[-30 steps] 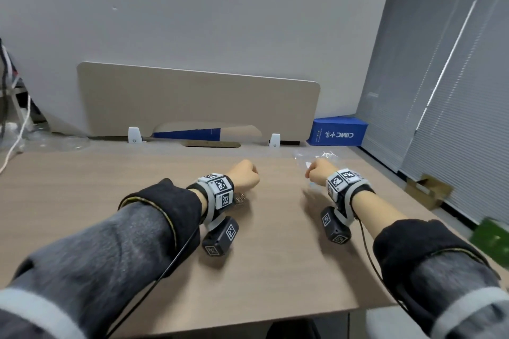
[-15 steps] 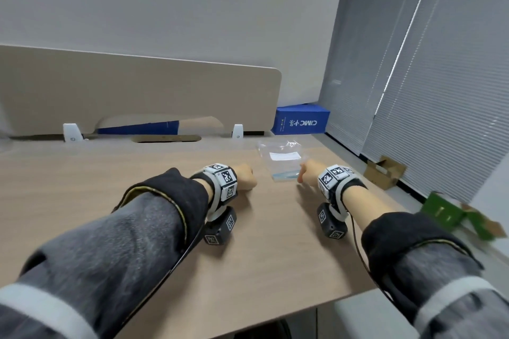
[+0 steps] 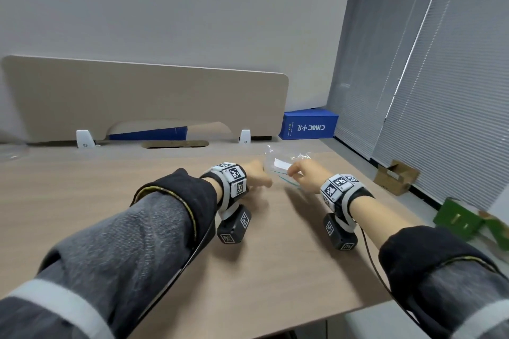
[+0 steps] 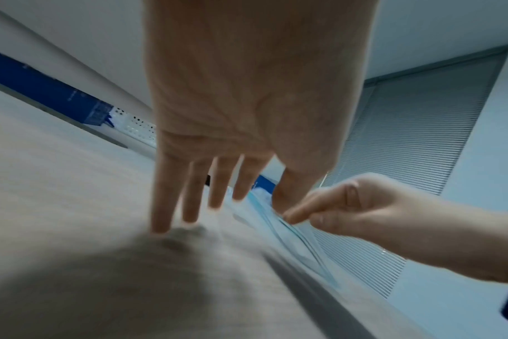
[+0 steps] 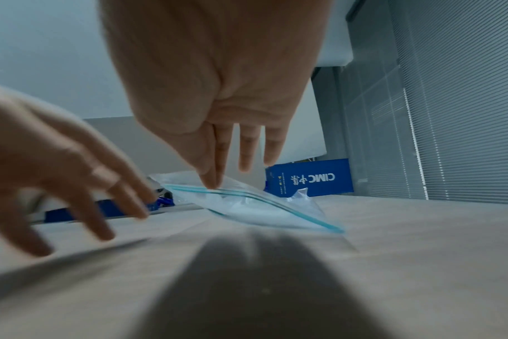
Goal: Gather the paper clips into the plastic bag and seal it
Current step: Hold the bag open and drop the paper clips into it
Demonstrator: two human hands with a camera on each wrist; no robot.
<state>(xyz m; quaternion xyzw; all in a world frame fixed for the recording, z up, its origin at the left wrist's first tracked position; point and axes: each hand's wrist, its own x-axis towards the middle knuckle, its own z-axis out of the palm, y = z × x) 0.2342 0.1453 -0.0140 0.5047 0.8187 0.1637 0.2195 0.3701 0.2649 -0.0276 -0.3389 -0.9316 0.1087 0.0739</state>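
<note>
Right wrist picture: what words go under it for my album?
The right hand pinches the blue-striped top of a clear plastic bag, tilting it above the desk.

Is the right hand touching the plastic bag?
Touching. In the right wrist view, the right hand pinches the plastic bag at its blue zip edge, thumb and fingertip closed on it, lifting that edge off the table.

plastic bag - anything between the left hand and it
Nothing visible. The left hand hangs open beside the plastic bag, only bare table between them; the right hand already pinches the bag's edge.
</note>
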